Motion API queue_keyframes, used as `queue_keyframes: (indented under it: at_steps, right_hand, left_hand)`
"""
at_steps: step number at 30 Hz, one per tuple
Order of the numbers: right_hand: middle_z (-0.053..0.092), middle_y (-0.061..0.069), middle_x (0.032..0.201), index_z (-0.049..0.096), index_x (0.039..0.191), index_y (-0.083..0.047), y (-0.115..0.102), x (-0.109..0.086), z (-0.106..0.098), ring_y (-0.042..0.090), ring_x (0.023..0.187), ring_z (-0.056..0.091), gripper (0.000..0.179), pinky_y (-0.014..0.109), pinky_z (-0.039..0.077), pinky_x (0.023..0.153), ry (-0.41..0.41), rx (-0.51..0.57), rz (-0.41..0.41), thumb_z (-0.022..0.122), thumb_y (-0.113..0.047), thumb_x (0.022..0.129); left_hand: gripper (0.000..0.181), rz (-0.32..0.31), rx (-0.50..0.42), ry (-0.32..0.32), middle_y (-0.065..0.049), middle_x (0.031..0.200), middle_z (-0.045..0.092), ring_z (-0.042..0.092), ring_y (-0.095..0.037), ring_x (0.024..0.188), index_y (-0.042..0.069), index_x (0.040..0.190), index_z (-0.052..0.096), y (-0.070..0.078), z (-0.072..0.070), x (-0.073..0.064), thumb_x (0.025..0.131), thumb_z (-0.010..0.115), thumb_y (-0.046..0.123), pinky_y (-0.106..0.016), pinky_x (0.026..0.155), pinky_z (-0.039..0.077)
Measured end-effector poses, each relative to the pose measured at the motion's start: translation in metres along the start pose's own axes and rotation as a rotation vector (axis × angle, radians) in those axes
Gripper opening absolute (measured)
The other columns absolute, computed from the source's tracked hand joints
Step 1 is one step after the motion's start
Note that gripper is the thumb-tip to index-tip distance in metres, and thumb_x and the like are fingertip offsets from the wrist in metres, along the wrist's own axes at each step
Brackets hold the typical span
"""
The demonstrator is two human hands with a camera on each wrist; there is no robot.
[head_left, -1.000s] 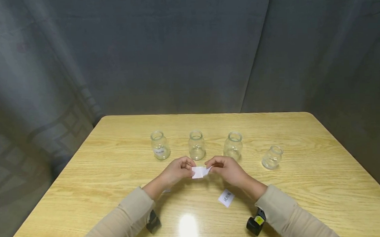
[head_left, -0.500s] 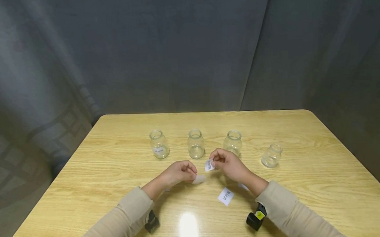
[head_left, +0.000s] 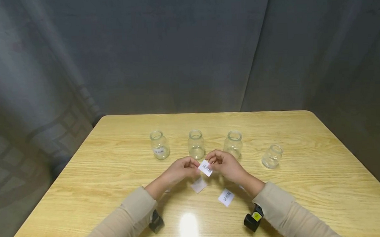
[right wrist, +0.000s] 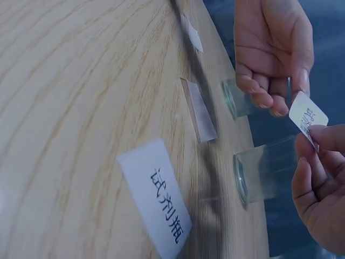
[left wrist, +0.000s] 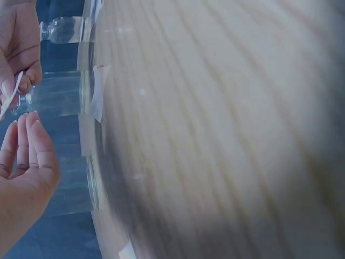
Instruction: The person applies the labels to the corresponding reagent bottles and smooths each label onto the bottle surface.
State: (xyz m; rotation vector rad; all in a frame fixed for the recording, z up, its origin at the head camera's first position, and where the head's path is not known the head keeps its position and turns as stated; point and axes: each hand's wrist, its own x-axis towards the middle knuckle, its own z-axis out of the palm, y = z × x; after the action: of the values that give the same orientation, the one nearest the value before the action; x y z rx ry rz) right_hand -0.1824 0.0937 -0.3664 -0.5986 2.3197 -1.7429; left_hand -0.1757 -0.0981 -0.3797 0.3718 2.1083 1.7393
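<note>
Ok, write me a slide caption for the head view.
Right hand pinching a written label beside the left hand, four glass jars standing beyond on the table.

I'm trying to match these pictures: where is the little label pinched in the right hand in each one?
Head: the label is below centre, slightly right, writing showing.
Left wrist: the label is at the left edge, above mid-height, nearly edge-on.
Right wrist: the label is towards the right edge, near mid-height.
Shared landmark: the right hand pinching it.
</note>
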Motion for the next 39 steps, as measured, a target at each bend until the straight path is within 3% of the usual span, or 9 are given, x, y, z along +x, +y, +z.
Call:
queue_keyframes:
  at_steps: [6,11,15,20,24,28,35,39]
  right_hand:
    - [0.057,0.011,0.078,0.054,0.093,0.007,-0.001,0.001,0.003,0.018,0.071,0.052,0.018,0.019,0.044,0.057,-0.013,-0.020,-0.028,0.058,0.008,0.075]
    - [0.057,0.010,0.079,0.055,0.093,0.006,-0.001,0.003,0.004,0.017,0.071,0.052,0.017,0.020,0.044,0.058,-0.004,-0.051,-0.029,0.059,0.006,0.076]
    - [0.056,0.007,0.078,0.055,0.092,0.005,0.000,0.005,0.006,0.016,0.070,0.051,0.017,0.022,0.045,0.059,0.021,-0.059,0.014,0.060,0.003,0.076]
    - [0.055,0.007,0.075,0.054,0.087,0.005,0.005,0.008,0.009,0.015,0.068,0.051,0.012,0.030,0.048,0.062,0.067,-0.004,0.078,0.059,0.003,0.076]
    - [0.055,0.007,0.072,0.053,0.085,0.008,0.009,0.012,0.013,0.017,0.067,0.052,0.010,0.035,0.049,0.064,0.091,0.062,0.108,0.058,0.004,0.077]
    - [0.054,0.006,0.069,0.054,0.084,0.006,0.011,0.017,0.016,0.019,0.066,0.051,0.007,0.031,0.047,0.061,0.145,0.070,0.139,0.057,0.004,0.078]
    - [0.055,0.005,0.067,0.055,0.085,0.005,0.015,0.027,0.019,0.014,0.062,0.051,0.010,0.032,0.048,0.062,0.239,0.048,0.170,0.060,0.003,0.076]
    - [0.055,0.004,0.064,0.055,0.082,0.004,0.016,0.031,0.020,0.019,0.062,0.053,0.009,0.032,0.048,0.060,0.281,0.025,0.173,0.061,0.001,0.075]
  left_hand:
    - [0.022,0.020,-0.050,0.004,-0.008,0.083,0.055,0.055,-0.018,0.079,-0.007,0.098,0.050,0.003,0.003,0.002,0.080,0.056,0.005,-0.036,0.077,0.046]
    - [0.017,0.035,-0.078,0.038,-0.007,0.078,0.053,0.055,-0.024,0.079,-0.009,0.094,0.050,0.004,0.003,0.002,0.080,0.054,-0.001,-0.037,0.077,0.047]
    - [0.014,0.024,-0.088,0.089,-0.007,0.077,0.052,0.055,-0.027,0.079,-0.008,0.091,0.050,0.002,0.003,0.004,0.079,0.054,-0.003,-0.036,0.077,0.047]
    - [0.010,0.005,-0.156,0.174,-0.009,0.079,0.054,0.056,-0.020,0.074,-0.006,0.084,0.048,-0.002,0.002,0.008,0.077,0.055,-0.005,-0.036,0.075,0.048]
    - [0.008,0.009,-0.190,0.184,-0.010,0.081,0.055,0.056,-0.018,0.072,-0.005,0.082,0.047,-0.005,0.001,0.010,0.078,0.054,-0.004,-0.036,0.076,0.047]
    - [0.010,0.015,-0.152,0.194,-0.008,0.081,0.055,0.056,-0.018,0.075,-0.005,0.085,0.048,-0.006,0.000,0.012,0.081,0.054,0.001,-0.036,0.077,0.047]
    - [0.011,-0.013,-0.015,0.283,-0.005,0.074,0.052,0.055,-0.019,0.073,-0.002,0.085,0.053,-0.004,-0.001,0.016,0.081,0.058,0.007,-0.034,0.071,0.048]
    - [0.011,-0.039,-0.001,0.310,-0.005,0.072,0.053,0.056,-0.022,0.073,-0.001,0.086,0.053,-0.001,-0.001,0.017,0.081,0.058,0.007,-0.033,0.069,0.048]
